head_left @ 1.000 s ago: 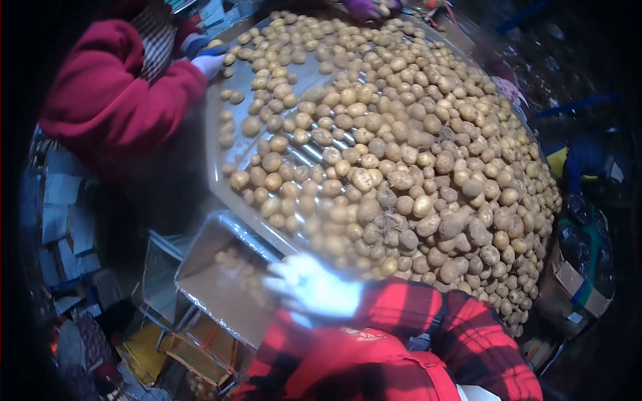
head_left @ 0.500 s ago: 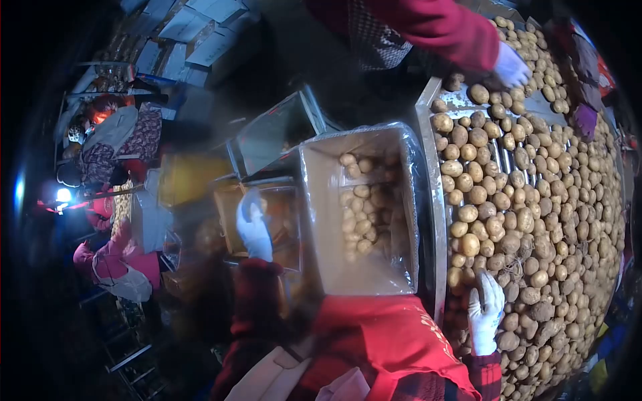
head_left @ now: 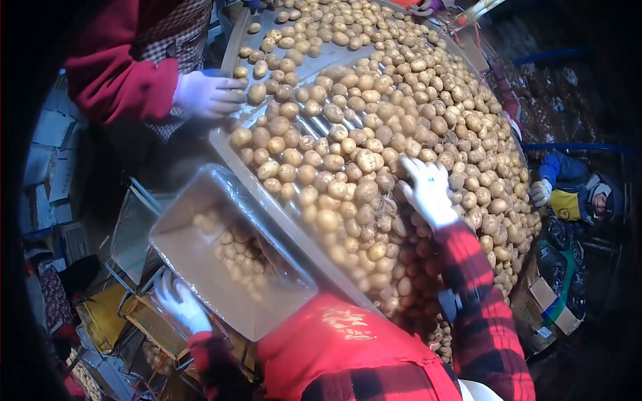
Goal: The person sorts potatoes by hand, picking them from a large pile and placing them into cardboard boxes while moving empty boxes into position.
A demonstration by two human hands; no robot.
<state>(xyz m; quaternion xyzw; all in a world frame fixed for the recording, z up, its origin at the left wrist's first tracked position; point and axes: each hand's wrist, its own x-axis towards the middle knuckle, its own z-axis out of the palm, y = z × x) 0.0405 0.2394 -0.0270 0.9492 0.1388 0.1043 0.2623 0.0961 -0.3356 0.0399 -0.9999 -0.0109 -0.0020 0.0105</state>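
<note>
Forward, the right hand (head_left: 429,192) extends over potatoes (head_left: 366,160) (its fingers' grip is unclear); the left hand (head_left: 182,305), fingers released, hangs beside the carton (head_left: 184,244).

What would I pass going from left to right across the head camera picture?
Stacked pale boxes → the camera wearer's gloved left hand → the pale print on the red apron → the wearer's gloved right hand → a co-worker's gloved hand → the yellow part of that co-worker's clothing.
</note>
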